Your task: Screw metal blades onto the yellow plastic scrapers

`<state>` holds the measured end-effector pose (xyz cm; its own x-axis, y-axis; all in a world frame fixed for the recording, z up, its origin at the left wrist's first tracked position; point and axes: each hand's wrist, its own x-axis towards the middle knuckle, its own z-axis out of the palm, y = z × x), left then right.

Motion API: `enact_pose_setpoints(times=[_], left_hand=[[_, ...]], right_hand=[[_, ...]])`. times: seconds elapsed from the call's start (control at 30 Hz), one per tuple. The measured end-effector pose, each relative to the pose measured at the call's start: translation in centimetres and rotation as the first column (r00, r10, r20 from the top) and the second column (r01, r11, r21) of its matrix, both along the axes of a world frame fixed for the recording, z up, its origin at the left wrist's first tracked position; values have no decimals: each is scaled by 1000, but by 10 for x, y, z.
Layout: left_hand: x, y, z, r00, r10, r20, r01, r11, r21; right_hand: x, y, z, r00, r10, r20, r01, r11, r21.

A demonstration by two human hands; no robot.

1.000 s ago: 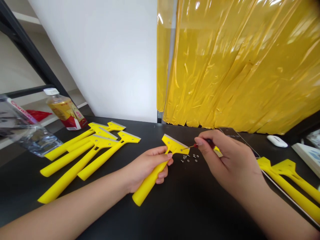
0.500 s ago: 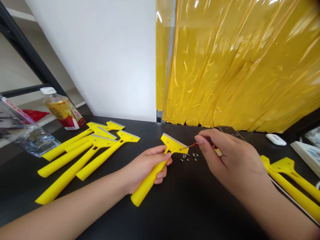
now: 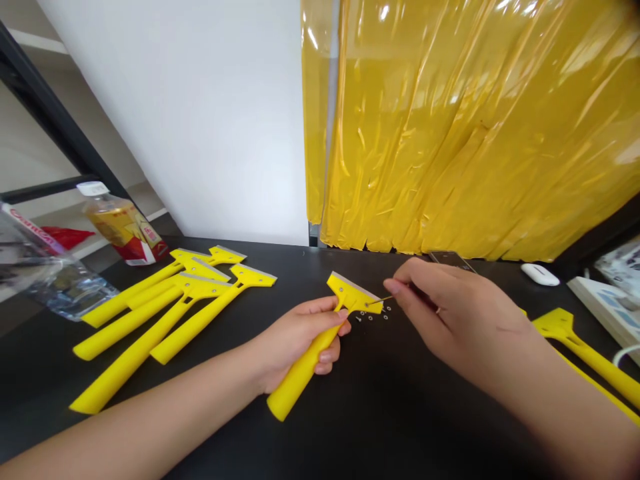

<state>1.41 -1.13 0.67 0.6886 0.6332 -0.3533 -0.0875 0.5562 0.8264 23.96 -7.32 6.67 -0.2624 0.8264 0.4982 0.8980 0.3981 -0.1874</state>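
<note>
My left hand (image 3: 313, 337) is closed around the neck of a yellow scraper (image 3: 300, 383), its broad head tilted up and away to the right. A metal strip runs along the head's far edge, and two screws show on its face. In my right hand (image 3: 450, 310) a thin screwdriver (image 3: 383, 301) is pinched between thumb and fingers. Its tip meets the screw at the right end of the scraper head; its handle is hidden by the hand. Small loose screws and nuts (image 3: 371, 318) lie on the black table just behind and below the head.
Several yellow scrapers (image 3: 200, 313) lie at the left. More yellow scraper bodies (image 3: 595, 353) lie at the right, partly behind my forearm. A drink bottle (image 3: 123, 227), a clear plastic bag (image 3: 67, 287), a white case (image 3: 540, 274) and a phone (image 3: 453, 260) border the black table (image 3: 380, 413).
The scraper and my left hand have shifted slightly right in view. My right hand has turned a little, hiding the red screwdriver handle, while the tip stays at the same screw.
</note>
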Motion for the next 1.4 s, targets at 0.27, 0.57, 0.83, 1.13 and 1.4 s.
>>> enact_pose_setpoints(times=[0.27,0.57,0.83,1.13,1.4], left_hand=[[4,1,-1,1000,13,9,-13,1000,-7],[4,2,-3,1000,18,7,-17,1000,-7],[5,1,-2,1000,6,-3,-6,1000,-6],[5,0,-3,1000,-4,-12,4,1000,4],[5,0,-2,1000,-4,-24,4,1000,1]], right_hand=[[1,2,-7,985,-143,-101,142,990,-26],[7,5,-9,986,-101,-131,94,994,-54],[5,5,-9,987,-85,-137,76,995,-72],[5,7,-10,990,-51,-133,50,999,-16],[7,2,-7,991,12,-130,-22,997,-72]])
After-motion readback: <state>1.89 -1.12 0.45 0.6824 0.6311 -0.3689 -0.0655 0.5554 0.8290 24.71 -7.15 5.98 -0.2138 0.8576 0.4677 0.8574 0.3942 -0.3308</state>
